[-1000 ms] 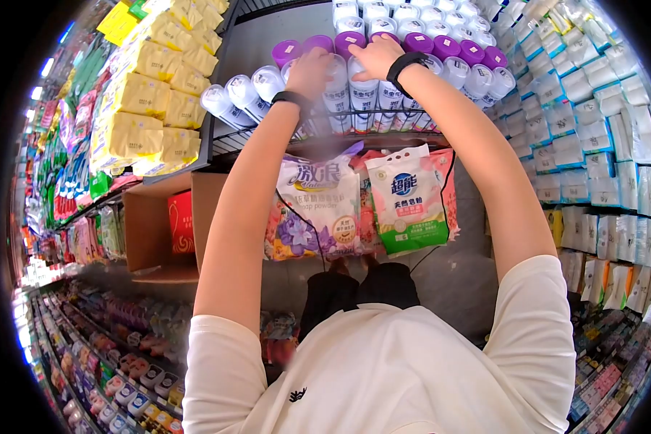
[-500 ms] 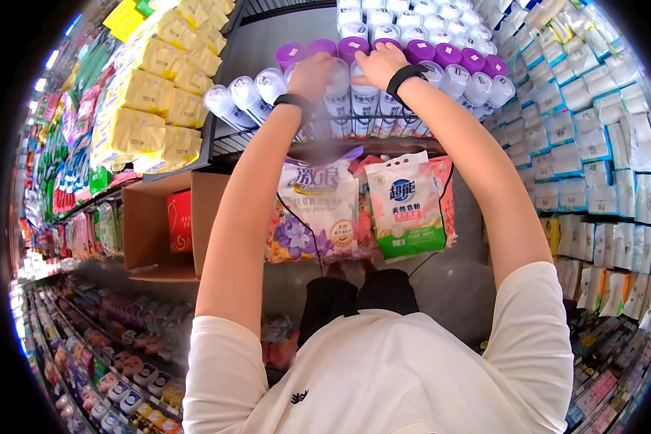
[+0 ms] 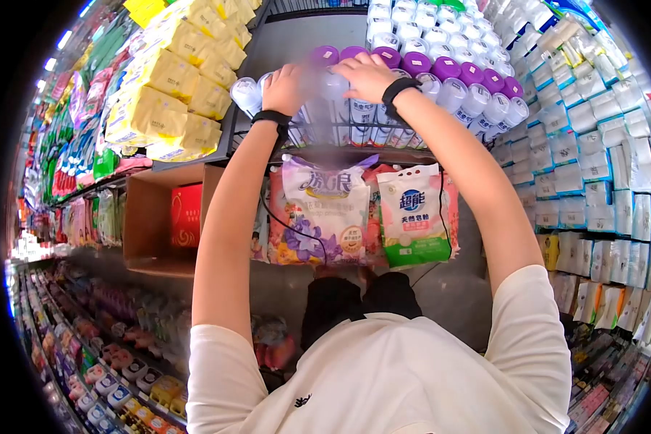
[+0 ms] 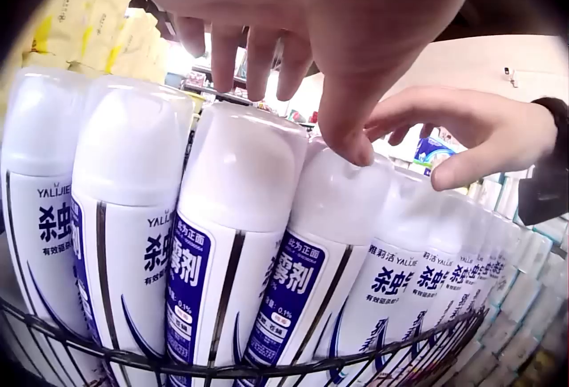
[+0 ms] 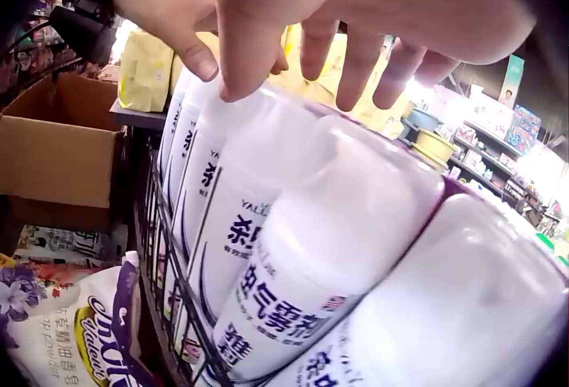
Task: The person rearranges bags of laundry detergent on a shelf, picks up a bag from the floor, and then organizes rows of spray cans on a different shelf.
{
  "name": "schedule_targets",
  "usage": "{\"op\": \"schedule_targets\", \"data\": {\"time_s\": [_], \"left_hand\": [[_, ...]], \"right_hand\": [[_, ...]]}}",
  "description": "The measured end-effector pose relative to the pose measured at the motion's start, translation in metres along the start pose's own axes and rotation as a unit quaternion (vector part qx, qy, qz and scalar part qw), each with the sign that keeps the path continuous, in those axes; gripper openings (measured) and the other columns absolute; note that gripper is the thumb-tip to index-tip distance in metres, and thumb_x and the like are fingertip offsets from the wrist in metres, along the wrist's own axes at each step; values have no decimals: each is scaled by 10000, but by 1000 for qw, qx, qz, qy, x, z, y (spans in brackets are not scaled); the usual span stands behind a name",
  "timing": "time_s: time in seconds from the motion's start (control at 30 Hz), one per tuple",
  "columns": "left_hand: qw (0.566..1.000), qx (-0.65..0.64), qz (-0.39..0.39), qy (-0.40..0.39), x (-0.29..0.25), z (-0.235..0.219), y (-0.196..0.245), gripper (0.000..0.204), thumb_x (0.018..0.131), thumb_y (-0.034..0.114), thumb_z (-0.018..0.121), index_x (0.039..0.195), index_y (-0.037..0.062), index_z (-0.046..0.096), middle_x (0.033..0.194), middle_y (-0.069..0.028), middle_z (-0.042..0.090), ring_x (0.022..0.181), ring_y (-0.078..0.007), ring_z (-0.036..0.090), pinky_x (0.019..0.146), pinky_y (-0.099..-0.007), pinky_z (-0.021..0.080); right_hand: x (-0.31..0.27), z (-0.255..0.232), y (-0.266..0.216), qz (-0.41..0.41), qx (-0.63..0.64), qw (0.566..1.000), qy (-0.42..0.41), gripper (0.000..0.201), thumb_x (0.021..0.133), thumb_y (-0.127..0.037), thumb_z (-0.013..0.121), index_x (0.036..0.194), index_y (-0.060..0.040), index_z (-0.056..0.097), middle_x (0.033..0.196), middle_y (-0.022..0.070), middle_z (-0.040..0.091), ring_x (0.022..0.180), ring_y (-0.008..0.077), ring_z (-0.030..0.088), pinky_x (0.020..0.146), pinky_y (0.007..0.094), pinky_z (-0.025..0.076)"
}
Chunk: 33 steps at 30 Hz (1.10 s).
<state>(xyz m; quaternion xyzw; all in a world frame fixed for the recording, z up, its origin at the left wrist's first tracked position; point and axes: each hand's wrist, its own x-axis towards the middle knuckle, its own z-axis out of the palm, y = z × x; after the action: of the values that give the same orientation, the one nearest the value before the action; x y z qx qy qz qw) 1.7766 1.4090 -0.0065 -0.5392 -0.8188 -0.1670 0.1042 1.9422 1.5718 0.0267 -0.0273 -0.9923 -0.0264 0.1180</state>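
Note:
White spray cans with clear caps (image 3: 451, 94) stand along the front of a wire-fronted shelf, with a row of purple-capped cans (image 3: 446, 69) behind them. My left hand (image 3: 283, 90) reaches over the front cans at the left; in the left wrist view its thumb touches a cap (image 4: 342, 183) while the other fingers extend above the row. The right hand (image 3: 367, 77) lies over the cans further right, fingers spread toward the purple caps. In the right wrist view, the right hand (image 5: 356, 14) has its fingers straight above the caps (image 5: 356, 174). Neither hand is curled round a can.
Yellow packs (image 3: 173, 76) are stacked left of the cans. Below the shelf hang two bags of soap powder (image 3: 322, 217), beside an open cardboard box (image 3: 148, 224). Shelves of white-and-blue packs (image 3: 586, 166) line the right side. A wire rail (image 4: 293, 369) runs before the cans.
The shelf and its cans have shifted right in the head view. My left hand has moved left along the front row, apart from the right hand, which has also moved slightly left.

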Motion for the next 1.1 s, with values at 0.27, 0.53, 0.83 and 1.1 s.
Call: {"op": "schedule_targets", "data": {"time_s": [0.27, 0.53, 0.83, 1.1], "left_hand": [[999, 41, -7, 22, 1, 3, 0, 669, 746, 531, 708, 1216, 79, 560, 1188, -100, 579, 1123, -295, 538, 943, -465, 381], [998, 50, 32, -17, 5, -13, 6, 523, 757, 367, 726, 1185, 106, 579, 1152, -107, 593, 1088, -315, 547, 933, -460, 382], [994, -28, 85, -70, 13, -11, -14, 543, 748, 188, 732, 1249, 147, 527, 1206, -76, 570, 1142, -282, 539, 958, -467, 383], [980, -98, 124, -117, 20, 1, -37, 596, 760, 73, 705, 1295, 211, 479, 1242, -41, 560, 1160, -238, 541, 1037, -481, 329]], "right_hand": [[12, 21, -19, 33, -65, 997, 22, 549, 777, -240, 707, 1301, -252, 542, 1189, 62, 553, 1128, 266, 476, 936, 406, 365], [22, 26, -19, 39, -86, 995, 14, 505, 787, -284, 703, 1271, -261, 562, 1118, 91, 561, 1091, 274, 492, 902, 380, 384], [28, 10, -34, 89, -86, 992, -34, 521, 797, -409, 688, 1244, -170, 568, 1107, 128, 572, 1116, 286, 489, 934, 392, 367], [36, 10, -39, 114, -102, 985, -75, 549, 808, -469, 655, 1186, -80, 568, 1122, 135, 571, 1104, 283, 500, 943, 389, 363]]}}
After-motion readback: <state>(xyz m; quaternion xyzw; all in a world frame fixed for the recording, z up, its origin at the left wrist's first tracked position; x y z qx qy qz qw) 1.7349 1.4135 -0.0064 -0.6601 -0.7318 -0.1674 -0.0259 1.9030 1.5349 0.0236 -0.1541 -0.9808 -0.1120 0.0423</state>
